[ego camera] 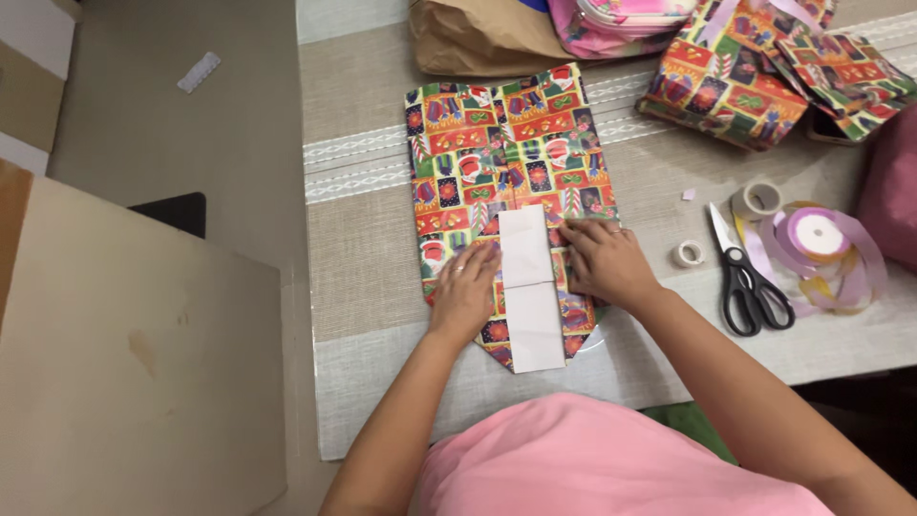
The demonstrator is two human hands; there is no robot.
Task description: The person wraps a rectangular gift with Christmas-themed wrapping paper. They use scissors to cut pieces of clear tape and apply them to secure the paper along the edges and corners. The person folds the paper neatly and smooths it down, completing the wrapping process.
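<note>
A folded sheet of colourful patterned wrapping paper (497,143) lies flat on the beige table runner (363,258). Its near end is folded into a point, showing two white flaps (530,287) down the middle. My left hand (465,291) presses flat on the paper just left of the white flaps. My right hand (602,263) presses flat on the paper just right of them, fingers pointing toward the flaps. Neither hand grips anything.
Black-handled scissors (745,277) lie to the right, beside two small tape rolls (688,253) (757,199) and a spool of lilac ribbon (821,239). More wrapped patterned paper (755,76), a brown paper bag (478,38) and a pink bag (621,19) sit at the far edge.
</note>
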